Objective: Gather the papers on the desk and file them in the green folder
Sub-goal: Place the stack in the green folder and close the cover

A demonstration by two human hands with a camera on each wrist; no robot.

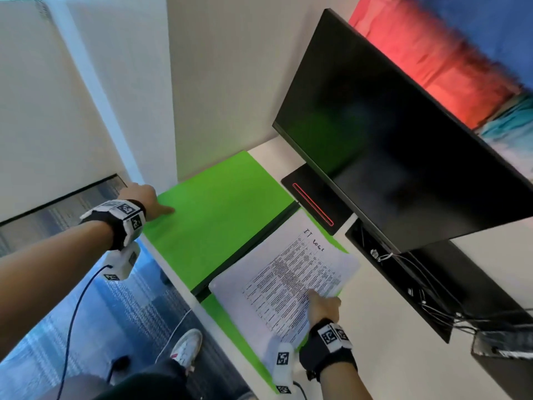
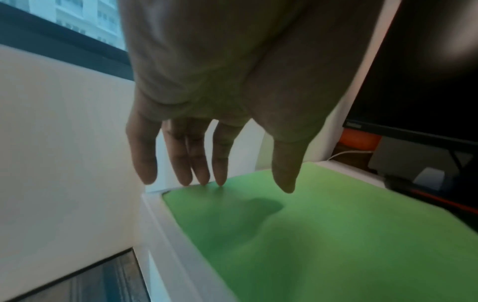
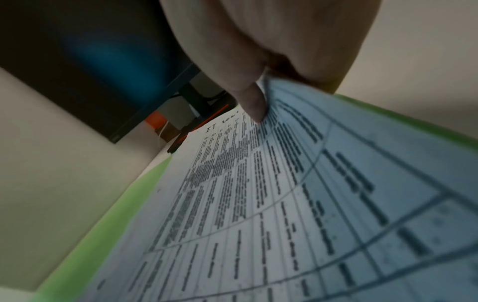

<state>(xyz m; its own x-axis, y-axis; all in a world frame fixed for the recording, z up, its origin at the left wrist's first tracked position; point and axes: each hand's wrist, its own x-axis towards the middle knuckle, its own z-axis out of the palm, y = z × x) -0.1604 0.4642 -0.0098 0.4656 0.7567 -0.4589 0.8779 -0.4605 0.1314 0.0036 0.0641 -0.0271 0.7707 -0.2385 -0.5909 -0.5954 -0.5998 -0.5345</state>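
Item: papers, a printed stack lying on the right-hand leaf of the open green folder, which is spread flat on the bench.
Right hand: grip pinching the stack's near right edge, thumb on top; the stack is skewed, its far corner overhanging the leaf.
Left hand: grip spread, fingertips at the far edge of the left leaf.
Step in hand, as judged: seating the stack. Best done by sliding it away from the pinch toward the spine until square, left hand steadying the cover.
Views: the right wrist view shows the thumb on the sheet, though blur probably hides the under-fingers; the head view alone shows the black monitor beyond both grips.
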